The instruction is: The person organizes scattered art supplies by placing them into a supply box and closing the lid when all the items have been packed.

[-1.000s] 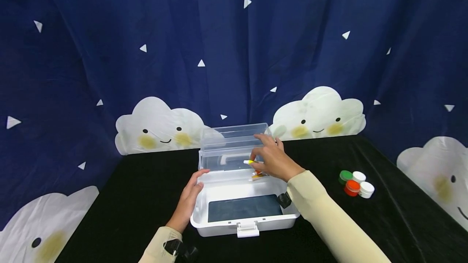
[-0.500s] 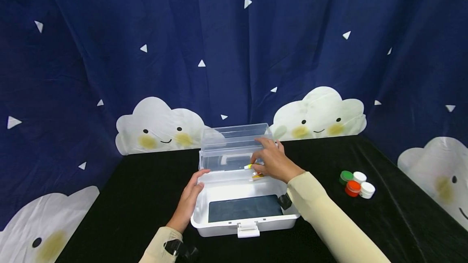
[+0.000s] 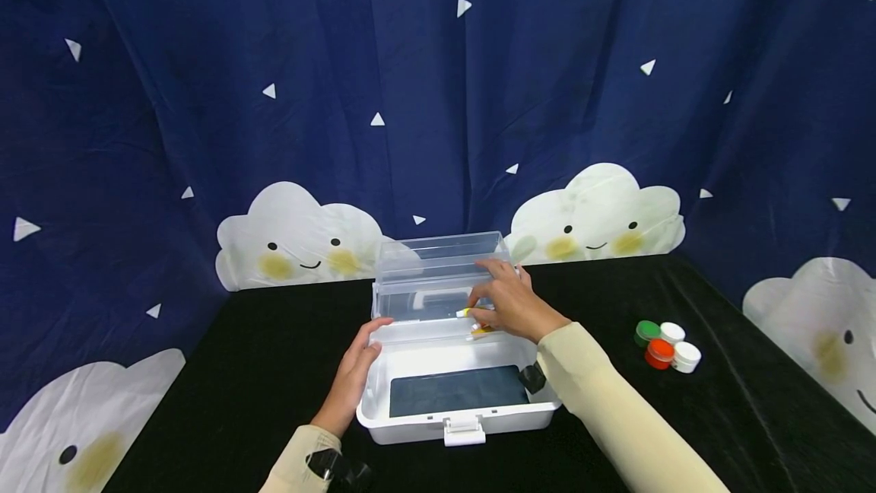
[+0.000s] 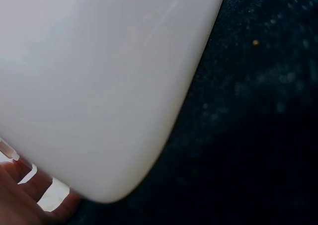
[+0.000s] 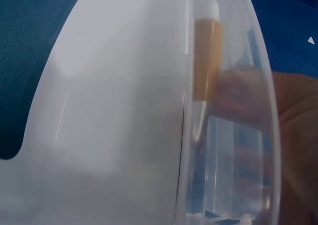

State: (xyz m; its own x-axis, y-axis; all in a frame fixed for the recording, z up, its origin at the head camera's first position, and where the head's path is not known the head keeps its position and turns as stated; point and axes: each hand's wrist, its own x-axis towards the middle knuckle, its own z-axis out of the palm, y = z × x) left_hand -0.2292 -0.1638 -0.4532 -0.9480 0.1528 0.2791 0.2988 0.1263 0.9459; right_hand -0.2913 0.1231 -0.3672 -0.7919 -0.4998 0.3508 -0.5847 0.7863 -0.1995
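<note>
In the head view a white plastic storage box (image 3: 472, 424) stands with its clear lid (image 3: 438, 257) raised at the back. A clear inner tray (image 3: 424, 329) lies between lid and base. My right hand (image 3: 513, 301) reaches over the tray's right end and pinches a small yellow paint tube (image 3: 467, 312) with a white cap. An orange-yellow tube (image 3: 483, 331) lies just below it; an orange tube (image 5: 207, 61) shows through clear plastic in the right wrist view. My left hand (image 3: 350, 379) rests on the box's left rear edge, its fingertips (image 4: 35, 183) partly hidden in the left wrist view.
Several small paint jars, among them a green-lidded one (image 3: 647, 331) and a red one (image 3: 659, 353), stand grouped to the right on the black cloth (image 3: 274, 371). A dark panel (image 3: 458, 390) shows in the box base. Behind hangs a blue curtain (image 3: 424, 97).
My right hand has lowered the yellow paint tube slightly towards the tray since a second ago. Over the last half second it has barely moved, and the left hand stays put.
</note>
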